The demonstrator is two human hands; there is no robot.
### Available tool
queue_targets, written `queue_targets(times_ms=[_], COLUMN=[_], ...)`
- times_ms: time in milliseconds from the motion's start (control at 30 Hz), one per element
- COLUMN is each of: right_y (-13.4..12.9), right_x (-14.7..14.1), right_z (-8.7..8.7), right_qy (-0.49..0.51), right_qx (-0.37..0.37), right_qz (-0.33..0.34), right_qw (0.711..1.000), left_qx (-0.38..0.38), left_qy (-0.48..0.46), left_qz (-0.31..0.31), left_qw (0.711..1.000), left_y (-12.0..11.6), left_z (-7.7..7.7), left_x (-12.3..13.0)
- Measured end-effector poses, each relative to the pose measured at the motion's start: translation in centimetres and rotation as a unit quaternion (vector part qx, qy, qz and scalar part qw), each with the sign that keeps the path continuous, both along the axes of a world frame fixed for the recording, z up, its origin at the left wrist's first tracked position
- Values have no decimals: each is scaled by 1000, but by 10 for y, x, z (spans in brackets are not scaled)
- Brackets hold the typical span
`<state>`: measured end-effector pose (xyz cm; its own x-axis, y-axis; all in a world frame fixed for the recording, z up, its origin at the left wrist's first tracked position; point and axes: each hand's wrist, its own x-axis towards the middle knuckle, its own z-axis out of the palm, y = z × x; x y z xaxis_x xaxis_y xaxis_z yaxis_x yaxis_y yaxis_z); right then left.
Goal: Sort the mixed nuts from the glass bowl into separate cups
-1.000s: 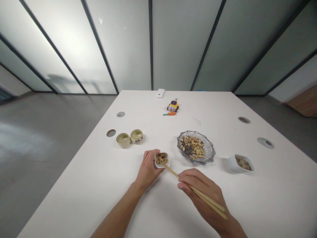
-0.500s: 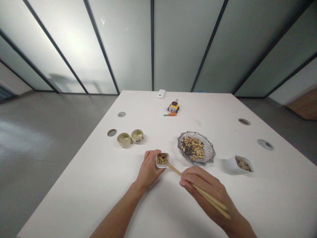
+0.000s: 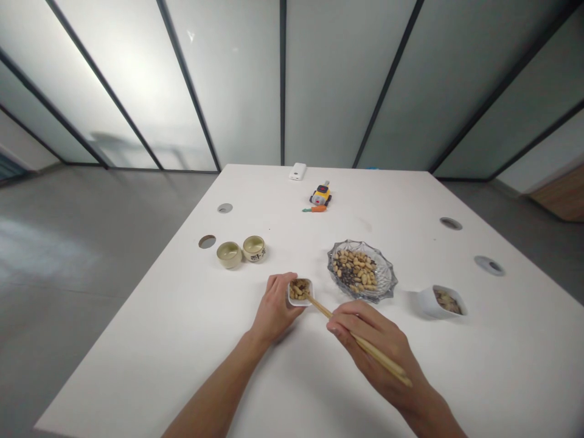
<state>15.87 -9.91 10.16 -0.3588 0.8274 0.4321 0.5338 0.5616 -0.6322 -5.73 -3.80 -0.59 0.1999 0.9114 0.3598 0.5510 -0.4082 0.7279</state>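
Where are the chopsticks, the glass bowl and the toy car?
Chopsticks (image 3: 383, 359): head view, on the shafts near their rear ends.
Glass bowl (image 3: 387, 281): head view, on its bare right wall.
Toy car (image 3: 322, 194): head view, on its yellow body.

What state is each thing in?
Left hand: gripping white cup
White cup: holding brown pieces
Right hand: holding chopsticks
Chopsticks: tips at white cup's opening
Glass dish: holding nuts, dark seeds
White bowl: holding brown bits
Left green cup: upright
Right green cup: upright
Toy car: upright
Orange item: lying flat
White device: lying flat
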Motion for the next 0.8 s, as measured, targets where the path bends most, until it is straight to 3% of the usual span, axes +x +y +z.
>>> queue_targets(times_ms=[300, 800], right_y=[2, 8], right_x=[-5, -7], right_z=[6, 1], right_qy=[0, 21], right_qx=[20, 8], right_qz=[-19, -13], right_qw=[1000, 1000], left_qx=[-4, -16], left_qy=[1, -2], left_qz=[2, 7], left_qw=[1000, 1000], left_y=[0, 0], left_z=[-1, 1], left_x=[-1, 0])
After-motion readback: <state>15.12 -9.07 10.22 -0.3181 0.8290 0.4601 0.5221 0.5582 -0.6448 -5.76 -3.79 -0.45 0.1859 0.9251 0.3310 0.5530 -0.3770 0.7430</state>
